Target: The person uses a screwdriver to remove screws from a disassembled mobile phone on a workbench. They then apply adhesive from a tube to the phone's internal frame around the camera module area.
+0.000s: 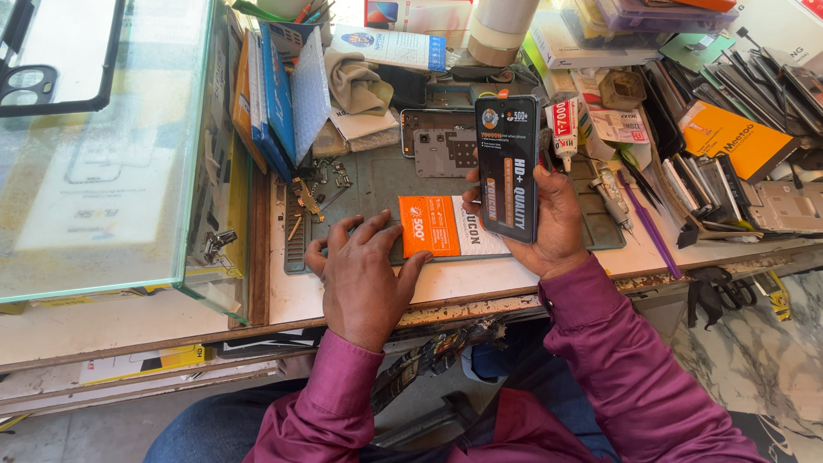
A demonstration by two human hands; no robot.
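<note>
Bare mat [373,184] between glass case [103,171] and tool pile [729,129] is passable; phone frames [441,141] block behind.

At frame centre, the phone screen [507,167] is standing above the flat box [446,227] (lying on the mat [377,184]), glass case [103,146] sitting far left.

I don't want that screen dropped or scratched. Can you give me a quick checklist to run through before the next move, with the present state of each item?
1. Right hand grips the black phone display panel with its printed protective film by both edges: ok.
2. Panel held off the grey work mat: ok.
3. Left hand rests flat on the mat, beside the orange and white flat package: ok.
4. Mat free of loose parts: not ok, small metal bits lie at its left.
5. White glue tube capped: cannot tell.
</note>
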